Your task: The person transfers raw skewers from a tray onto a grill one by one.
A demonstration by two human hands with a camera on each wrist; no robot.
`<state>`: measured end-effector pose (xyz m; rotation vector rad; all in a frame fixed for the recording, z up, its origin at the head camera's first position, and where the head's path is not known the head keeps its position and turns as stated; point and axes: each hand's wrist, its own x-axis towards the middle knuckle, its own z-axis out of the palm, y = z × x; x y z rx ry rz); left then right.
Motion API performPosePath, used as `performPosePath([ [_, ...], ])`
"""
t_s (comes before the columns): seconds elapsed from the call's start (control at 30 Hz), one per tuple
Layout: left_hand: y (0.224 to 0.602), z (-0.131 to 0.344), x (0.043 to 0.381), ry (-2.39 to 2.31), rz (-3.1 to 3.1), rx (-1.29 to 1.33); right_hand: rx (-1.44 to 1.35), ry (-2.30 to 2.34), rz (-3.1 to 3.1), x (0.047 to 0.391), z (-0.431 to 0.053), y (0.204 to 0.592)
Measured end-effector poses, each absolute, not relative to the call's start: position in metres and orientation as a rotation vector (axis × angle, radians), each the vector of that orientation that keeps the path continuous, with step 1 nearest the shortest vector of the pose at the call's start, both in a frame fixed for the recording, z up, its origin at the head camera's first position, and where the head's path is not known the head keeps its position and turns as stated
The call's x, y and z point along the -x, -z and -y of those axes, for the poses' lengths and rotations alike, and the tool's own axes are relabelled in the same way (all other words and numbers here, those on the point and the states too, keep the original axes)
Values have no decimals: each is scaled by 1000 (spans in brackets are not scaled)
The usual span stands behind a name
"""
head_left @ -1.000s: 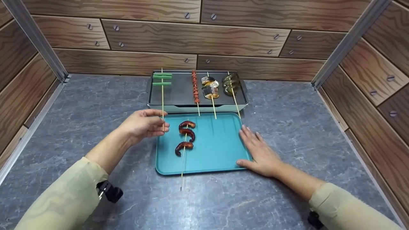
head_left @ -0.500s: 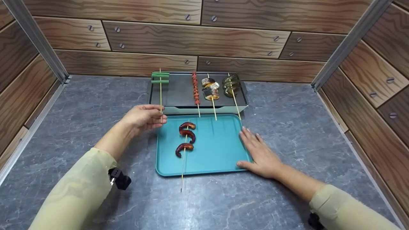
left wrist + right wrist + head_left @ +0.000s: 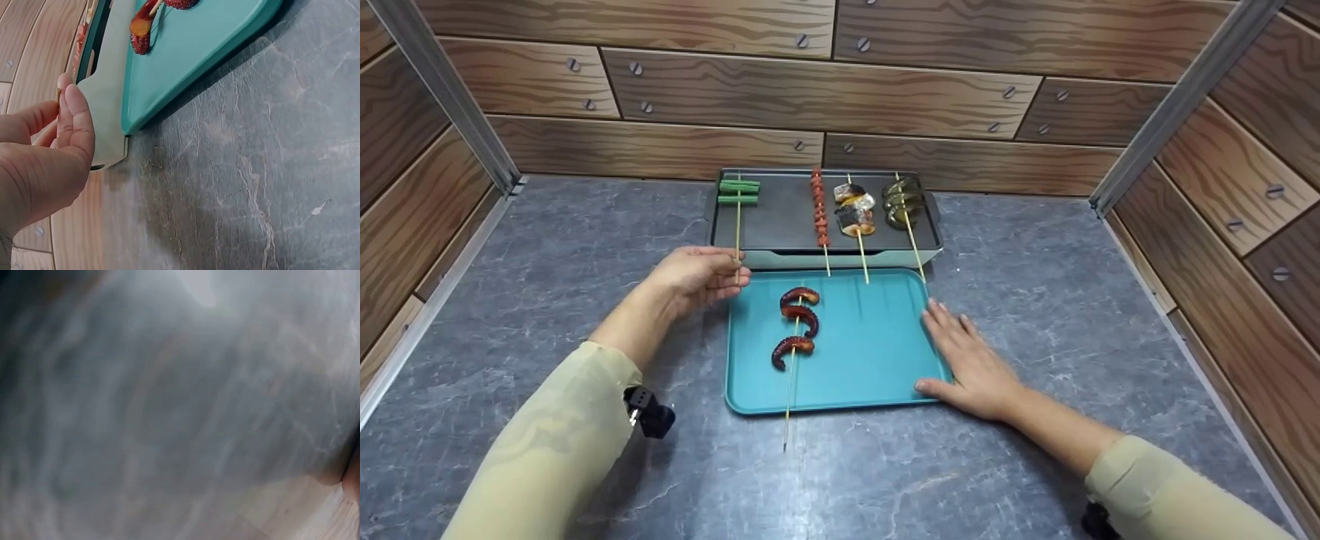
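In the head view, my left hand [image 3: 696, 276] pinches the lower end of a skewer with green pieces [image 3: 739, 199]. Its green pieces are over the left end of the dark grill plate [image 3: 780, 217]. The left wrist view shows the same hand [image 3: 56, 140] with thumb and fingers together at the stick's end. My right hand [image 3: 971, 367] lies with extended fingers on the right edge of the blue tray [image 3: 870, 337]. A skewer of octopus tentacles [image 3: 796, 315] lies on the tray's left half, its stick reaching past the front rim.
Right of the green skewer, the grill bears a skewer of small red pieces [image 3: 819, 210], a fish skewer [image 3: 855, 210] and a skewer of dark green shells [image 3: 901, 202]. Their sticks overhang its front edge. A wood-patterned wall [image 3: 735, 82] stands behind.
My left hand has moved slightly forward and left with the green skewer. Over the last half second, the skewer's far end has come down toward the grill plate. My right hand stays put.
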<state>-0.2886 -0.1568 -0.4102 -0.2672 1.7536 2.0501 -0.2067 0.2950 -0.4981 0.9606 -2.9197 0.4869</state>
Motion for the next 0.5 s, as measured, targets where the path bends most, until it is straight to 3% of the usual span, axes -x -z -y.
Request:
performPosePath([
  [0.5,413,155,287,-2046,-1770,252,-960,-511,2925,206,-295,498],
])
